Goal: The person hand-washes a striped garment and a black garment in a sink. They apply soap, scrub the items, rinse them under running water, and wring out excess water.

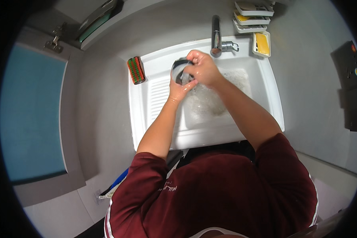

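Note:
My wet left hand (pixel 180 89) is wrapped around a black and whitish-grey item (pixel 181 70), held above the left part of a white laundry sink (pixel 229 131). The item looks like wet cloth with a rounded opening, but blur hides its exact kind. From the right, my right hand (pixel 203 70) grips the item's upper edge with bent fingers. Beneath both hands, cloudy, foamy water (pixel 211 102) stands in the basin. A ribbed washboard slope (pixel 159 98) forms the sink's left side.
A chrome faucet (pixel 216 35) rises behind the basin. At the sink's left rim stands a red-and-green bristled brush (pixel 135 70). A yellow soap bar (pixel 262 43) rests in a white dish at the back right corner, near stacked soap trays (pixel 251 29). A blue-panelled cabinet door (pixel 32 110) is at left.

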`<state>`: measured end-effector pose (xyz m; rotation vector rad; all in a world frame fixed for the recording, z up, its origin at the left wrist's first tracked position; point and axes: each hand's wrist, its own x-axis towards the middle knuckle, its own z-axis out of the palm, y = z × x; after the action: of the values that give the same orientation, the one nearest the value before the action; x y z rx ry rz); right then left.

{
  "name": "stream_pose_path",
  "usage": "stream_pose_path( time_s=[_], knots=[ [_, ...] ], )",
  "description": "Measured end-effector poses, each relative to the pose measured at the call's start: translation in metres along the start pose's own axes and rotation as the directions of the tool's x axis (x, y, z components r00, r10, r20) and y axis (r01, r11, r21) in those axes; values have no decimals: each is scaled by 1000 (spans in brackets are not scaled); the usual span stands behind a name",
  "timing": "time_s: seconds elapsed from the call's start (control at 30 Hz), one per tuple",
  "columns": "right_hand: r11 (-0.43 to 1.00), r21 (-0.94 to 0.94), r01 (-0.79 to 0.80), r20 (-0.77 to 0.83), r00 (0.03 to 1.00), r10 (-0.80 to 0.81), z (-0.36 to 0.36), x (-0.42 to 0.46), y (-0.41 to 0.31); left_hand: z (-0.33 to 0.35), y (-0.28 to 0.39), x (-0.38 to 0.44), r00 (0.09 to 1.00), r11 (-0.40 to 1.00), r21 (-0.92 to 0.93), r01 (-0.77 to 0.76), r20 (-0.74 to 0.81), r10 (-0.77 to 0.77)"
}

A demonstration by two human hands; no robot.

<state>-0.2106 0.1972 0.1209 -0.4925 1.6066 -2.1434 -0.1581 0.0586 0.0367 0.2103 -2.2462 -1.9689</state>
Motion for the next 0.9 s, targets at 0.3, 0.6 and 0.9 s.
stream_pose_path(
  time_s=[0.3, 0.6, 0.9],
  knots=[
    [842, 539, 5, -4, 1000, -3, -14, -4, 38, -6, 8, -9, 968, 349, -916, 197, 125, -217],
    [953, -302, -17, -46, 999, 3, -20, -43, 76, -12, 33, -17, 961, 458, -867, 196, 77, -267],
    [332, 755, -565, 327, 763, 558, -26, -35, 121, -9, 32, -10, 959, 256, -931, 261, 218, -183]
  ],
)
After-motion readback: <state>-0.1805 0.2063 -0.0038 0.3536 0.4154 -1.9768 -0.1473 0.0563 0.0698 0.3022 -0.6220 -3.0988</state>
